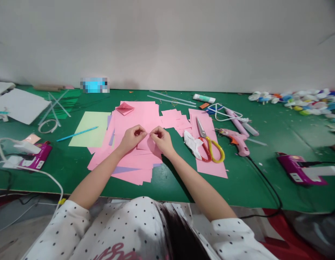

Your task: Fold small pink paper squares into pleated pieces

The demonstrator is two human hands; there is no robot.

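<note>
Over a pile of pink paper sheets (135, 115), my left hand (133, 138) and my right hand (161, 140) meet with their fingertips almost touching. Both are closed in a pinch on a small piece of pink paper (146, 143), which hangs between and below the fingers. Its outline blends into the pink sheets beneath. A folded pink paper shape (125, 109) lies on the pile's upper left corner. Small pink paper pieces (171, 118) are spread to the right of my hands.
Scissors (203, 134) and a crumpled tissue (192, 143) lie right, beside a pink glue gun (237, 141) with a black cord. A blue pencil (76, 134) crosses a pale green sheet (86, 121). Purple power strips (43, 155) stand at both sides; bottle caps (305, 101) lie far right.
</note>
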